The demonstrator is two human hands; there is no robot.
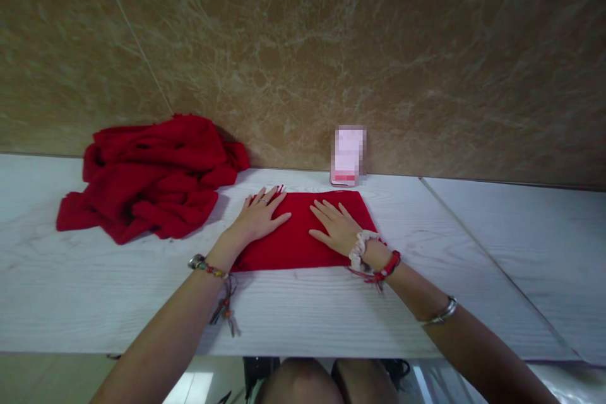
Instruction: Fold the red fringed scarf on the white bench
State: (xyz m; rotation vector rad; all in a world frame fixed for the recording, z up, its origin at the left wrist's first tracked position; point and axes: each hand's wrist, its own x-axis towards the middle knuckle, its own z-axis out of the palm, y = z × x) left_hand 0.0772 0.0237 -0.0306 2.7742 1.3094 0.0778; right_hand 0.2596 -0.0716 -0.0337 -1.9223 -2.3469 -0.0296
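Table [478, 227] extends right of cloth [288, 251] and toward front edge. Wall [303, 63] bounds rear; phone [349, 154] leans there, just behind cloth. Heap [156, 183] near, to left. Cloth flat on table, under both hands: left hand [262, 218] at left end, right hand [336, 229] toward right end. Both hands flat, fingers spread. Cloth folded, long axis left-right, roughly parallel to wall.

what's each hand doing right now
Left hand: open, flat on the red cloth, holding nothing.
Right hand: open, flat on it too, holding nothing.
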